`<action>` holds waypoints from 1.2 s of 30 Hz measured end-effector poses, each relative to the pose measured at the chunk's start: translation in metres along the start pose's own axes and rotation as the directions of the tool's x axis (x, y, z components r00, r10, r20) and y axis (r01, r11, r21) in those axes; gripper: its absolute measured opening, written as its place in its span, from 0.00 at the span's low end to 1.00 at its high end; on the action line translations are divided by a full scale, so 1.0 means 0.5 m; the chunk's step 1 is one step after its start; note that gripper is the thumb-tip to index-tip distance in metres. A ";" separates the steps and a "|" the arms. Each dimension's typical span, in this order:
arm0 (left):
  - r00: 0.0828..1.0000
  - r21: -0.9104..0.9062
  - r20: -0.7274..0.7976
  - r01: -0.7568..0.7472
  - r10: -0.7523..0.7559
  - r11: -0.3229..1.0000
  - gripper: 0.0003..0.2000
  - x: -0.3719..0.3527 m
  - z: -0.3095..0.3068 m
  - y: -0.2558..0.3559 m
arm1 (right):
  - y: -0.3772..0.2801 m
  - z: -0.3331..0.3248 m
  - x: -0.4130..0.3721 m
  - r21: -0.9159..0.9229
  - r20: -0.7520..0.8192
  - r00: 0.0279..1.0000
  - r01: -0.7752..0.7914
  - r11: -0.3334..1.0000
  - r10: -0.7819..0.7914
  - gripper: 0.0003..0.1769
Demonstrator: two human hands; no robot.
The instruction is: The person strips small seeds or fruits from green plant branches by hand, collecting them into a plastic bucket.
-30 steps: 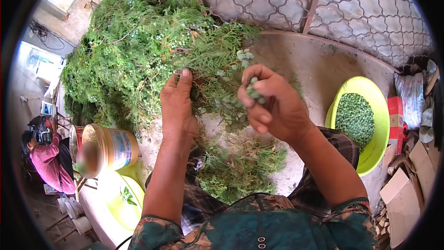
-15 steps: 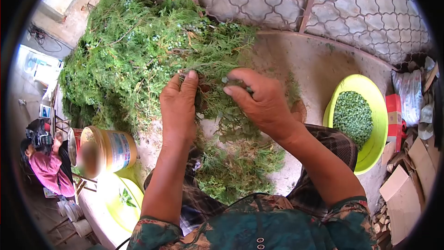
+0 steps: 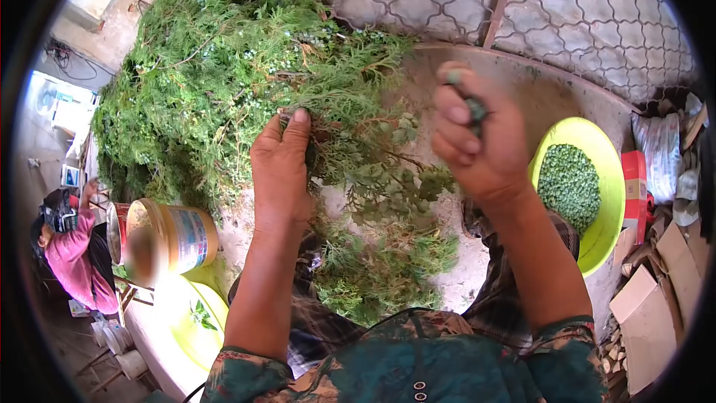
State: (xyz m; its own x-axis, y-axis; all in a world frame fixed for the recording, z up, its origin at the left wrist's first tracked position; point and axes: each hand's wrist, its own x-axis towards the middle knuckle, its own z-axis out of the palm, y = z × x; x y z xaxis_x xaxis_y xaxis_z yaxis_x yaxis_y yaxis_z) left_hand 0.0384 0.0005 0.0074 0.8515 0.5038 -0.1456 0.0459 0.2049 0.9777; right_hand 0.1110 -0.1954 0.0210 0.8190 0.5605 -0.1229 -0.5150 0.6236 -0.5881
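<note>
My left hand [image 3: 282, 166] grips a green conifer sprig [image 3: 365, 145] bearing small green cones, at the near edge of a big heap of cut green branches [image 3: 216, 75]. My right hand [image 3: 477, 138] is raised to the right of the sprig, fingers closed on a few picked green cones [image 3: 474, 108]. A lime-green bowl [image 3: 608, 235] at the right holds many green cones [image 3: 570, 185]. Stripped sprigs [image 3: 380, 269] lie in a pile over my lap.
A yellow tub [image 3: 179, 235] lies on its side at left, next to a second lime-green basin [image 3: 195, 317]. A person in pink [image 3: 67, 254] sits at far left. A metal lattice [image 3: 537, 7] stands behind. Cardboard and boxes [image 3: 649, 298] crowd the right edge.
My right hand has pulled away from the sprig, up and to the right, closed on picked cones. My left hand has stayed on the sprig.
</note>
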 end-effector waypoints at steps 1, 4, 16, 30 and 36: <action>1.000 -0.001 -0.006 -0.002 0.002 1.000 0.08 -0.001 0.001 0.000 | -0.012 0.005 -0.006 0.060 0.043 0.999 -0.030 0.998 0.027 0.06; 0.999 -0.052 0.023 -0.038 0.039 0.998 0.09 -0.009 0.015 0.005 | 0.013 0.010 -0.022 -0.160 0.033 0.998 -0.050 0.986 0.056 0.08; 0.978 0.193 0.117 -0.193 0.173 0.962 0.10 -0.020 0.025 -0.010 | 0.113 -0.007 0.019 -0.879 0.416 0.845 0.468 0.089 -0.336 0.06; 0.987 0.195 0.053 -0.159 0.152 0.968 0.09 -0.018 0.024 -0.011 | 0.118 -0.013 0.015 -0.878 0.291 0.908 0.378 0.293 -0.301 0.08; 0.989 0.093 0.067 -0.135 0.129 0.986 0.07 -0.033 0.041 -0.038 | 0.142 -0.002 0.006 -0.933 0.353 0.895 0.359 -0.029 -0.273 0.07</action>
State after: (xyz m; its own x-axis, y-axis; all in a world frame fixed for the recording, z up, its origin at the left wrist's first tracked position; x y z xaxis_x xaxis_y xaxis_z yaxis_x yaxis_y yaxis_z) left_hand 0.0345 -0.0290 -0.0057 0.8835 0.4683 -0.0079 -0.0208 0.0561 0.9982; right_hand 0.0771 -0.1500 -0.0217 0.7843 0.5234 0.3330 0.5451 -0.3251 -0.7728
